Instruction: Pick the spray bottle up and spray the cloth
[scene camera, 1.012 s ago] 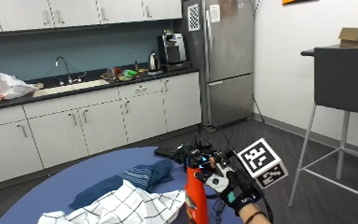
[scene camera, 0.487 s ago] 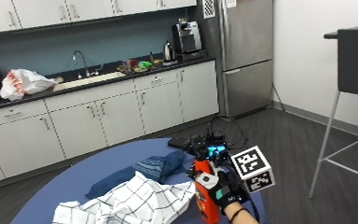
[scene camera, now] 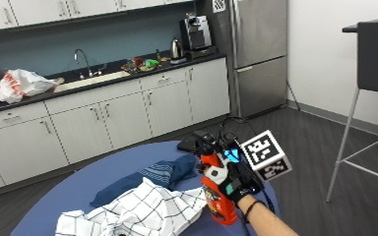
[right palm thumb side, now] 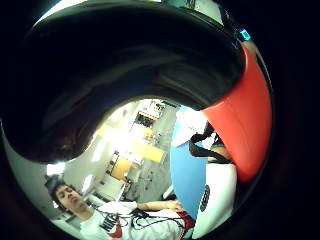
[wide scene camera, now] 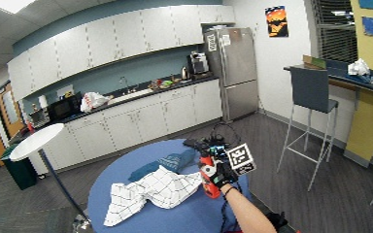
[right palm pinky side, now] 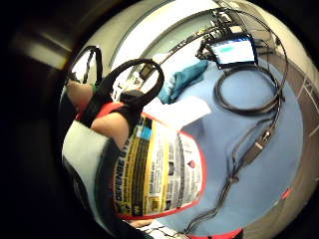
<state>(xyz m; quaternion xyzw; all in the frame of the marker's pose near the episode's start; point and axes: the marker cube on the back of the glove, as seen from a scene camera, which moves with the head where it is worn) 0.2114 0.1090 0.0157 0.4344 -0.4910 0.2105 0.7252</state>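
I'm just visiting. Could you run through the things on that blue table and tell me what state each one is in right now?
spray bottle: upright, gripped by the gloved hand.
right hand: fingers wrapped round the bottle's upper part.
checked cloth: crumpled, lying on the table beside the bottle.
blue cloth: bunched up, lying behind the checked one.
table: round, blue, with both cloths on it.

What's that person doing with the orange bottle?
A person's gloved right hand grips an orange spray bottle standing upright near the edge of a round blue table. Just beside the bottle lies a white checked cloth, with a dark blue cloth behind it. Whether the bottle rests on the table or is lifted slightly cannot be told. No spray is visible.
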